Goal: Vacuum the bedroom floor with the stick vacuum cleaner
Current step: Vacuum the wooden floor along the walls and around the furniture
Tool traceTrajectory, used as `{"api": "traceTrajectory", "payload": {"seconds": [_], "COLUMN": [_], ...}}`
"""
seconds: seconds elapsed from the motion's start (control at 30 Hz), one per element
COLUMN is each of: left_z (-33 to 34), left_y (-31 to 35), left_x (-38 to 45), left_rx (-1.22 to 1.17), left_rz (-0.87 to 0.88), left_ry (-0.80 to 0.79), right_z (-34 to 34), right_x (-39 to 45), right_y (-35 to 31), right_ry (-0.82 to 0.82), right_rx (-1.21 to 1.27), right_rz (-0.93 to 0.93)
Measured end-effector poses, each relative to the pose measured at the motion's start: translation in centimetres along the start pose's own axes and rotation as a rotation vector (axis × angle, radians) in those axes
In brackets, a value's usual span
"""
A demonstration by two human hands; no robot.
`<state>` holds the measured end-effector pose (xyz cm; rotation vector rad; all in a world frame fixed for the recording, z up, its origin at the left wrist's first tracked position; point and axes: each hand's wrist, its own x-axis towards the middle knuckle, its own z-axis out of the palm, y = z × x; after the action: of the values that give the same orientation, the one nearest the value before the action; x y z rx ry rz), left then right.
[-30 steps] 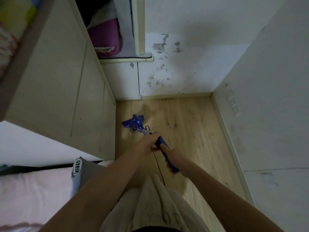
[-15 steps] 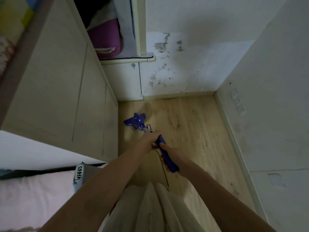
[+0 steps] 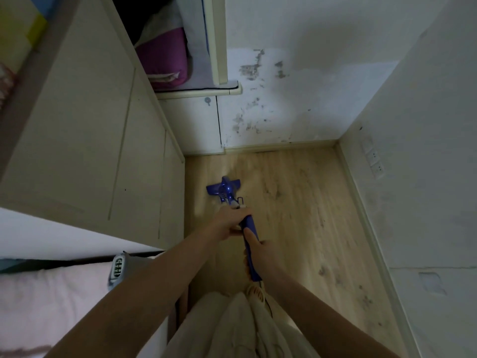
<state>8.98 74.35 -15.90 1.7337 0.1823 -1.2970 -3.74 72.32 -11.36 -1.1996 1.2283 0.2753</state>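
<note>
An open wardrobe compartment (image 3: pixel 165 47) at the top of the view holds folded bedding: one magenta quilt (image 3: pixel 162 60) lies in it with a paler bundle above, though the dim light leaves what else sits in there unclear. A pale cabinet (image 3: pixel 85 125) with panelled doors runs down the left side of the room.

The wooden floor (image 3: pixel 309 215) fills a narrow strip between that cabinet and the right wall (image 3: pixel 426 125), ending at a skirting board under the far wall (image 3: pixel 296 99), whose white paint is blotched with dark marks. Three switch plates (image 3: pixel 373 161) sit in a row low on the right wall. A bed (image 3: pixel 38 293) with pink sheets occupies the lower left corner of the view.

One blue stick vacuum cleaner (image 3: pixel 249 228) stands on the floor, its head (image 3: pixel 224 188) near the cabinet's far corner and not far from the skirting. Two hands work it. The left hand (image 3: pixel 229 220) is curled round the shaft, its grip closed just below the head's joint. The right hand (image 3: pixel 258 251) wraps the blue handle lower down, fingers folded round it. A thin cord trails from the handle's end toward the person's pale clothing (image 3: pixel 232 326).
</note>
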Motion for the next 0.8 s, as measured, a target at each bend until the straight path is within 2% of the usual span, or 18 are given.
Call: {"api": "traceTrajectory", "payload": {"seconds": [0.13, 0.27, 0.47, 0.8], "left_z": [-1.4, -2.3, -2.8, -4.5], "left_y": [2.5, 4.5, 9.2, 12.3], "left_x": [1.1, 3.1, 6.6, 9.9], "left_rx": [0.086, -0.007, -0.008, 0.163], "left_rz": [0.007, -0.032, -0.032, -0.051], "left_ry": [0.027, 0.020, 0.027, -0.044], "right_z": [1.8, 2.2, 0.5, 2.2], "right_x": [2.7, 5.6, 8.4, 11.7], "right_y": [-2.0, -4.0, -10.2, -12.7], "right_ry": [-0.024, -0.056, -0.116, -0.032], "right_rx": [0.056, 0.002, -0.070, -0.047], "right_rz": [0.031, -0.003, 0.027, 0.097]}}
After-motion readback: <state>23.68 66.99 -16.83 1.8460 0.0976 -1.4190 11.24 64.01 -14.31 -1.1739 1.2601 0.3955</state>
